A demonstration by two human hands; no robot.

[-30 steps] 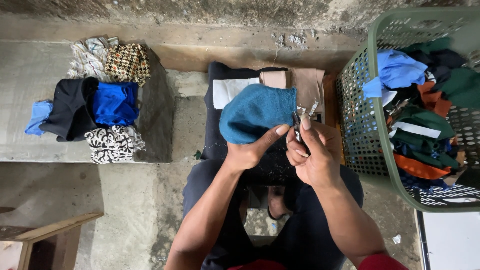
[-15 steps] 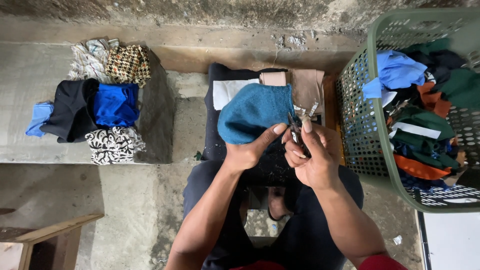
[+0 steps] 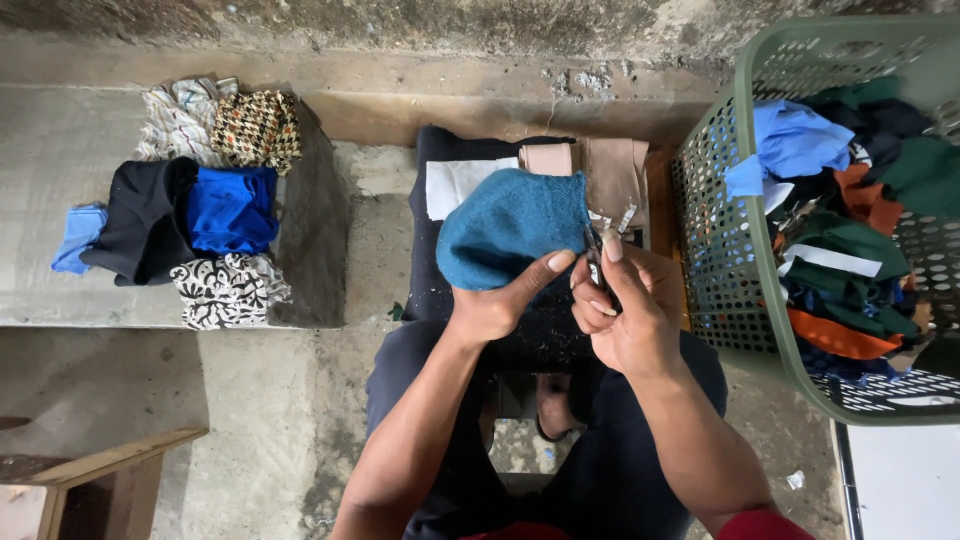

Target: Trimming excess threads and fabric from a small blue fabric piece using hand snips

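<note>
My left hand (image 3: pixel 492 305) grips the near edge of a teal knitted cloth (image 3: pixel 510 225), thumb stretched out along its hem. My right hand (image 3: pixel 628 305) is closed around a small metal tool, probably scissors or snips (image 3: pixel 594 255), whose tip touches the cloth's right edge. Both hands work above a dark cloth pile (image 3: pixel 437 240) with white, beige and tan pieces (image 3: pixel 600 175) laid on top.
A green perforated laundry basket (image 3: pixel 715 250) full of blue, green and orange clothes stands at the right. Folded cloths in black, blue and prints (image 3: pixel 190 210) lie on a concrete ledge at the left. A wooden frame (image 3: pixel 95 470) is at lower left.
Almost nothing differs; my right hand has shifted slightly along the cloth's right edge, and my left hand keeps its grip.
</note>
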